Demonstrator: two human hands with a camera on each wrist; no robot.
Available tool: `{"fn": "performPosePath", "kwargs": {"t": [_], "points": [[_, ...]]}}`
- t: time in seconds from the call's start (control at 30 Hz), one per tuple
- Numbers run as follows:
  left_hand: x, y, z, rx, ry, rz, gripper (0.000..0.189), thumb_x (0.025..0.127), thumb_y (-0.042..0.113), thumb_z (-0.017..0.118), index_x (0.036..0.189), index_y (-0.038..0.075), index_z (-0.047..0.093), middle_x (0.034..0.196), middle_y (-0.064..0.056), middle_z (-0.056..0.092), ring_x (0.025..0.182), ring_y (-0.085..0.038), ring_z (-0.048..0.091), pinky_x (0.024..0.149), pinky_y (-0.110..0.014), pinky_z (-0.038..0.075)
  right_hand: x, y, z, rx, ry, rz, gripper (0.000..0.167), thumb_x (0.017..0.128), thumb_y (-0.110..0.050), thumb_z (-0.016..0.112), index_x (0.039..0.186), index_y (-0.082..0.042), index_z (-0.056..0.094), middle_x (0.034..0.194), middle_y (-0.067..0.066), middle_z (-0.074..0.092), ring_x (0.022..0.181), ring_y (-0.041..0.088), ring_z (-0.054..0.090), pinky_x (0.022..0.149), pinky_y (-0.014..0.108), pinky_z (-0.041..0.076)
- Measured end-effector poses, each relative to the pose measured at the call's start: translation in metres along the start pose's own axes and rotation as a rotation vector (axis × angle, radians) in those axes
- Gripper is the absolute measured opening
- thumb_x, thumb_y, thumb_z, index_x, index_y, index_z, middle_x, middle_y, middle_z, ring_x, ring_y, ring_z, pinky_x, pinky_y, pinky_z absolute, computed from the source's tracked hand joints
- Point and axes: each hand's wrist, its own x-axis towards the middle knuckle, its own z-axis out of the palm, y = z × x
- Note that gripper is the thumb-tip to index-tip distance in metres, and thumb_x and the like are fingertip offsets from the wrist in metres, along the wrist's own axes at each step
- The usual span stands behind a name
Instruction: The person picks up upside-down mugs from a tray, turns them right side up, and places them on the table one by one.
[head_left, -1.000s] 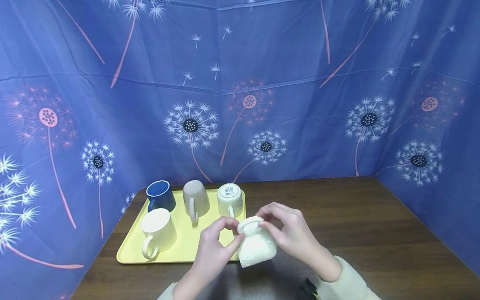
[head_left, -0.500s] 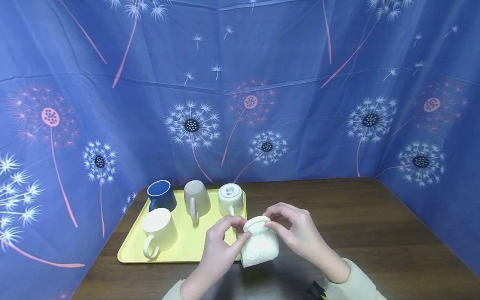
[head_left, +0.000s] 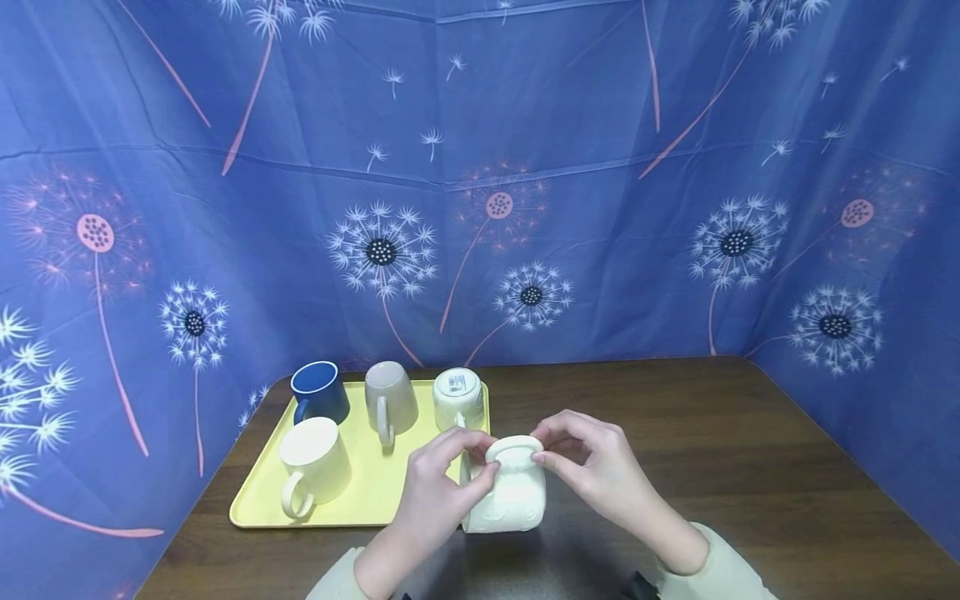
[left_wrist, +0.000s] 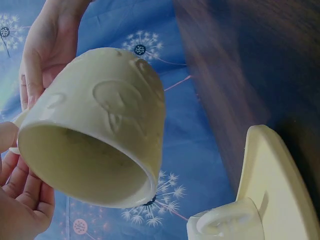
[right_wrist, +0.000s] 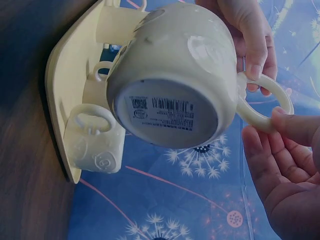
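Observation:
A cream mug (head_left: 510, 504) with raised patterns is held on its side above the table, handle uppermost. Its open mouth shows in the left wrist view, facing the left side. The right wrist view shows its base (right_wrist: 165, 112), printed with a barcode label. My left hand (head_left: 444, 483) pinches the handle on the mouth side between thumb and fingers. My right hand (head_left: 596, 462) pinches the same handle on the base side, its thumb (right_wrist: 295, 127) on the loop. Neither palm touches the mug's body.
A yellow tray (head_left: 375, 508) lies on the brown wooden table (head_left: 712, 467) at the left. On it stand a blue mug (head_left: 321, 396), a grey mug (head_left: 392, 396), a cream mug (head_left: 318, 462) and an upturned pale mug (head_left: 458, 398). A blue dandelion-print cloth (head_left: 615, 250) hangs behind.
The mug's body has swung left and lost its tilt, now lying nearly level. My right hand has shifted slightly right, and both hands keep their hold on the handle.

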Motion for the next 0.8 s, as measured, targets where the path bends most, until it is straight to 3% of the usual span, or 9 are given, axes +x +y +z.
{"fn": "performPosePath", "kwargs": {"t": [0.57, 0.8], "points": [[0.011, -0.002, -0.008, 0.054, -0.112, 0.094, 0.028, 0.07, -0.004, 0.076, 0.096, 0.005, 0.072, 0.088, -0.004, 0.071, 0.073, -0.008, 0.065, 0.071, -0.014, 0.05, -0.01, 0.004, -0.002, 0.011, -0.014, -0.027, 0.027, 0.073, 0.001, 0.077, 0.092, -0.013, 0.064, 0.083, -0.001, 0.068, 0.07, 0.008, 0.065, 0.061, 0.024, 0.054], [0.017, -0.004, -0.011, 0.096, -0.158, 0.13, 0.03, 0.068, -0.004, 0.076, 0.096, 0.007, 0.074, 0.088, -0.002, 0.071, 0.074, -0.006, 0.065, 0.072, -0.014, 0.05, -0.01, 0.001, -0.005, 0.094, -0.101, 0.038, 0.023, 0.079, -0.004, 0.074, 0.098, -0.009, 0.064, 0.086, 0.004, 0.068, 0.076, 0.01, 0.067, 0.065, 0.027, 0.056]]}}
